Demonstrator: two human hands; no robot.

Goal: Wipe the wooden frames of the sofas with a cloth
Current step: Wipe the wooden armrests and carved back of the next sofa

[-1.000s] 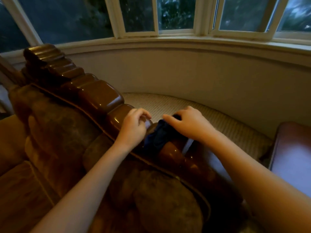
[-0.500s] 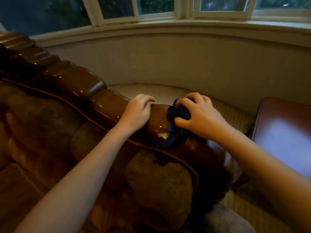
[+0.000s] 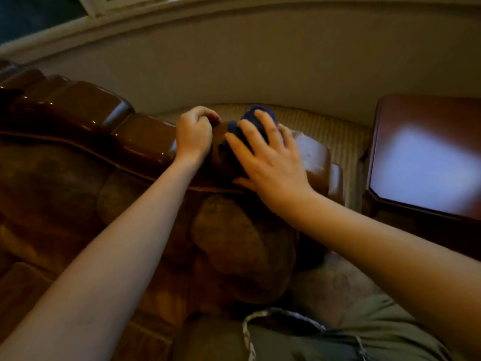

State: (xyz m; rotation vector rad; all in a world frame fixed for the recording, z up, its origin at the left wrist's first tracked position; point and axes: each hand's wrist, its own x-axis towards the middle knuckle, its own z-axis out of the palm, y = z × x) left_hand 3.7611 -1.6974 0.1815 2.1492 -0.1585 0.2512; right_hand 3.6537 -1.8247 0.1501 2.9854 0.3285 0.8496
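Right hand [image 3: 270, 162]: fingers spread fairly straight, pressing the bunched dark blue cloth [image 3: 250, 126] onto the wood; nothing curled round it.
Left hand [image 3: 194, 134]: fingers curled over the rail just left of the cloth, apparently gripping it, though the dim light blurs the fingertips.
Glossy carved brown wooden sofa frame [image 3: 145, 136]: runs along the top of the sofa back.
Dark red polished side counter [image 3: 426, 157]: right of the sofa.
Writing: none readable.

Glossy wooden frame [image 3: 145, 138]; blue cloth [image 3: 256, 119] atop it
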